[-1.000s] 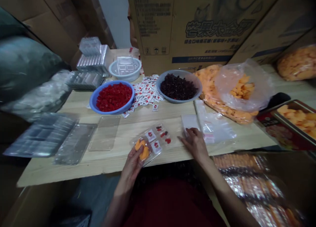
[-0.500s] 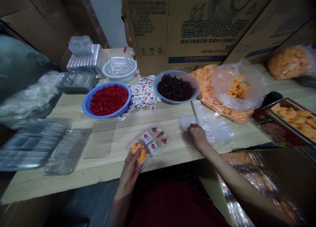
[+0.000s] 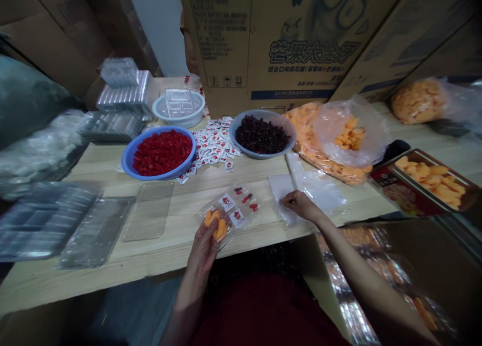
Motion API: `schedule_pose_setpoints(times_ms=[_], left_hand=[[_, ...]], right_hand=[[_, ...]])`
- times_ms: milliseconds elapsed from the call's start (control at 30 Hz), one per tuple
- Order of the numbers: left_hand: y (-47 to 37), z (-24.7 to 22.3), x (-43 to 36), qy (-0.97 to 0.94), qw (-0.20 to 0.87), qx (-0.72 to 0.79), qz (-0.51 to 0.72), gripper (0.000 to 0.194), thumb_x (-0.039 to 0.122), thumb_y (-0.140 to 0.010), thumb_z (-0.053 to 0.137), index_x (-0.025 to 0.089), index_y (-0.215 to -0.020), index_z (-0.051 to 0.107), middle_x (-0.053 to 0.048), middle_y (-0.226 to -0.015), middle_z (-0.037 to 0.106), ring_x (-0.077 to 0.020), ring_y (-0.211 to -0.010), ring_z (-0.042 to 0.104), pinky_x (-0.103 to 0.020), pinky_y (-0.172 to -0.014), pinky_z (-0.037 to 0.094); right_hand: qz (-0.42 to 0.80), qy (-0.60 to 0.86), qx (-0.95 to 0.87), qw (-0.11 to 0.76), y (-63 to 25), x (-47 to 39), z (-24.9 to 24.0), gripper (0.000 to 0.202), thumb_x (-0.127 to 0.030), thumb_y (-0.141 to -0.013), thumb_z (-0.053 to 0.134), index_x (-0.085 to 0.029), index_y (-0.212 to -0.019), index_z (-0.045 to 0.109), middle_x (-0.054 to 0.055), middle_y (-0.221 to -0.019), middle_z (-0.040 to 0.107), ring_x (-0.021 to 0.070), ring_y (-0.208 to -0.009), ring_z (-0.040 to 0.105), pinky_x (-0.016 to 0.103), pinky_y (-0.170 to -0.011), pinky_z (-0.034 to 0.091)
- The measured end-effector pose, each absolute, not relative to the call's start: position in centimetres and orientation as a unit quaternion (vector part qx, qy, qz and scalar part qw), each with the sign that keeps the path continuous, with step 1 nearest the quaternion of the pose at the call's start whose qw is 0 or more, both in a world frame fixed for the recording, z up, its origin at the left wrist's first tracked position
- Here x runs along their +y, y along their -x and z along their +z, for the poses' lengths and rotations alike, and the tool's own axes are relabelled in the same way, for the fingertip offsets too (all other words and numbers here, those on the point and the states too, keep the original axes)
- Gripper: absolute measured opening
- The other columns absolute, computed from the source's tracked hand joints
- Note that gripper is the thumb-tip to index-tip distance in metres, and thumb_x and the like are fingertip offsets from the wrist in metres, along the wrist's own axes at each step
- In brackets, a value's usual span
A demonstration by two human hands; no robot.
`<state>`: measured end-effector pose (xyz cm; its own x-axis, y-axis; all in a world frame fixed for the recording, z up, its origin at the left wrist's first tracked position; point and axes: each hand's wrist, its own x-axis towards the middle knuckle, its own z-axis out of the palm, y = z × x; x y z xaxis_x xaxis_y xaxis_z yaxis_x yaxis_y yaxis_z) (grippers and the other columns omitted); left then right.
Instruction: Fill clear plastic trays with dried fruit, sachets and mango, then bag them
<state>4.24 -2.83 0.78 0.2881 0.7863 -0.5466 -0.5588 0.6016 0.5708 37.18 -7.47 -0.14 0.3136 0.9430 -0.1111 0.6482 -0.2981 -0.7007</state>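
Observation:
My left hand (image 3: 205, 244) grips the near left end of a clear compartment tray (image 3: 248, 226) at the table's front edge. Orange pieces (image 3: 216, 225) lie by the thumb, two white sachets (image 3: 231, 210) in the middle, and small red and dark pieces (image 3: 246, 198) at the far end. Over a flat stack of clear bags (image 3: 280, 188), to the right, my right hand (image 3: 299, 205) has its fingers closed together at the bags' surface. Whether a bag is pinched between them is too small to tell.
Bowls of red pieces (image 3: 161, 152) and dark pieces (image 3: 262, 135) stand behind, with loose sachets (image 3: 214, 144) between. Stacked clear trays (image 3: 45, 220) lie left. At right are a bag of orange pieces (image 3: 312, 155), a tin (image 3: 399, 190) and a box of packed trays (image 3: 361, 275) below.
The view has shifted slightly. My right hand has moved a little toward the near left part of the bag stack, fingers still closed. My left hand keeps its hold on the tray.

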Motion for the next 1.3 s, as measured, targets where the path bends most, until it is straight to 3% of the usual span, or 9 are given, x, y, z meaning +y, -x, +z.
schedule_pose_setpoints(times_ms=[167,300,400,567,733,833,967,1133,1300], left_hand=[[-4.3,1.1,-3.1,-0.139,0.788,0.43,0.418,0.037,0.018,-0.079,0.076,0.019,-0.115,0.067,-0.005,-0.111,0.075,-0.0187,-0.096,0.073,-0.029,-0.087,0.061],[-3.8,0.4,-3.0,-0.135,0.786,0.432,0.421,0.037,0.016,-0.079,0.076,0.019,-0.115,0.067,-0.005,-0.112,0.075,-0.0173,-0.094,0.073,-0.026,-0.087,0.06],[-3.9,0.0,-2.9,-0.133,0.79,0.431,0.415,0.036,0.014,-0.079,0.075,0.019,-0.115,0.068,-0.005,-0.109,0.075,-0.0164,-0.091,0.074,-0.024,-0.083,0.061],[-4.5,0.6,-2.7,-0.139,0.788,0.436,0.411,0.031,0.013,-0.083,0.07,0.019,-0.113,0.068,-0.005,-0.111,0.075,-0.0157,-0.092,0.073,-0.024,-0.083,0.061],[-4.2,1.2,-2.7,-0.136,0.782,0.436,0.425,0.031,0.013,-0.082,0.071,0.02,-0.112,0.069,-0.004,-0.109,0.075,-0.016,-0.09,0.074,-0.024,-0.081,0.062],[-4.1,1.3,-2.8,-0.129,0.782,0.438,0.424,0.032,0.013,-0.081,0.073,0.019,-0.112,0.069,-0.004,-0.108,0.076,-0.016,-0.089,0.074,-0.024,-0.081,0.062],[-4.1,1.6,-3.2,-0.131,0.781,0.438,0.427,0.031,0.012,-0.084,0.069,0.018,-0.114,0.068,-0.005,-0.111,0.075,-0.0159,-0.09,0.074,-0.024,-0.082,0.061],[-3.9,1.7,-3.5,-0.133,0.775,0.449,0.425,0.033,0.009,-0.085,0.067,0.017,-0.117,0.066,-0.006,-0.109,0.076,-0.0172,-0.091,0.074,-0.027,-0.084,0.061],[-4.3,1.6,-3.6,-0.141,0.781,0.438,0.421,0.033,0.009,-0.086,0.066,0.016,-0.118,0.066,-0.007,-0.113,0.074,-0.0185,-0.094,0.074,-0.028,-0.086,0.061]], right_hand=[[0.149,0.754,-0.591,0.243,-37.5,-9.0,-0.8,0.015,-0.03,-0.083,0.061,-0.018,-0.085,0.07,0.011,-0.098,0.072,0.0233,-0.092,0.066,0.035,-0.083,0.051],[-0.006,0.731,-0.652,0.199,-39.4,-11.5,-1.0,0.025,-0.022,-0.09,0.053,-0.016,-0.108,0.069,0.015,-0.132,0.061,0.0287,-0.128,0.05,0.048,-0.1,0.045],[-0.069,0.779,-0.604,0.154,-41.1,-12.8,-0.7,0.03,-0.017,-0.091,0.052,-0.019,-0.117,0.067,0.014,-0.143,0.054,0.0335,-0.138,0.036,0.055,-0.101,0.039],[-0.078,0.831,-0.537,0.12,-42.6,-13.4,-0.1,0.036,-0.012,-0.087,0.052,-0.018,-0.12,0.066,0.014,-0.139,0.056,0.0341,-0.13,0.043,0.051,-0.097,0.04],[-0.05,0.791,-0.587,0.164,-38.8,-13.1,1.3,0.026,-0.025,-0.092,0.055,-0.018,-0.112,0.069,0.014,-0.126,0.061,0.0296,-0.115,0.053,0.043,-0.092,0.045],[0.053,0.782,-0.618,0.059,-35.6,-12.3,1.6,0.017,-0.022,-0.091,0.056,-0.016,-0.095,0.072,0.015,-0.107,0.066,0.0273,-0.098,0.06,0.036,-0.082,0.048],[0.107,0.823,-0.556,-0.039,-35.0,-10.7,1.5,0.025,-0.004,-0.086,0.048,-0.01,-0.086,0.073,0.021,-0.102,0.067,0.0287,-0.093,0.063,0.034,-0.072,0.046],[0.169,0.822,-0.544,-0.018,-37.6,-9.3,1.8,0.014,-0.009,-0.083,0.059,-0.012,-0.078,0.073,0.017,-0.088,0.071,0.0244,-0.083,0.067,0.029,-0.071,0.043],[0.215,0.828,-0.511,0.082,-38.7,-7.9,0.9,0.007,-0.014,-0.074,0.069,-0.017,-0.069,0.065,0.008,-0.076,0.069,0.0202,-0.077,0.064,0.026,-0.068,0.04]])
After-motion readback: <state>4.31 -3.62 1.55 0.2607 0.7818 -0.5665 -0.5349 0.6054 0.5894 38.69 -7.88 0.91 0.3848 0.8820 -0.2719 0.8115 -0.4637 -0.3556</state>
